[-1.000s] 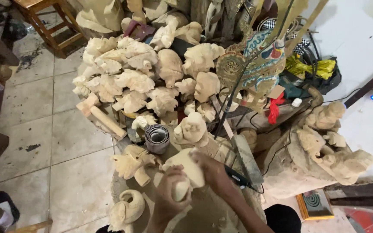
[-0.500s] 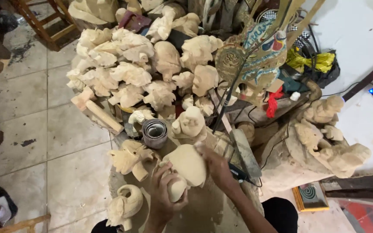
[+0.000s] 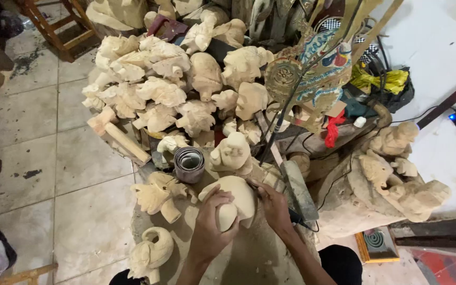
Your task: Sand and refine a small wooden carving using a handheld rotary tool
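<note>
A pale, unpainted carved wooden head (image 3: 237, 200) rests on a wooden block in front of me. My left hand (image 3: 210, 228) wraps around its lower left side and grips it. My right hand (image 3: 273, 205) presses against its right edge; a dark tool handle (image 3: 297, 219) sticks out behind that hand, its tip hidden. A roll of grey sandpaper (image 3: 189, 164) stands just beyond the carving.
A big heap of raw wooden carvings (image 3: 175, 89) fills the space ahead. More carved figures (image 3: 397, 174) lie to the right, a painted flat puppet (image 3: 317, 74) leans behind, a wooden mallet (image 3: 117, 134) lies left. Tiled floor (image 3: 43, 174) spreads to the left.
The view has shifted slightly closer. My left hand has slid further up around the carved head; the right hand stays against its right edge.
</note>
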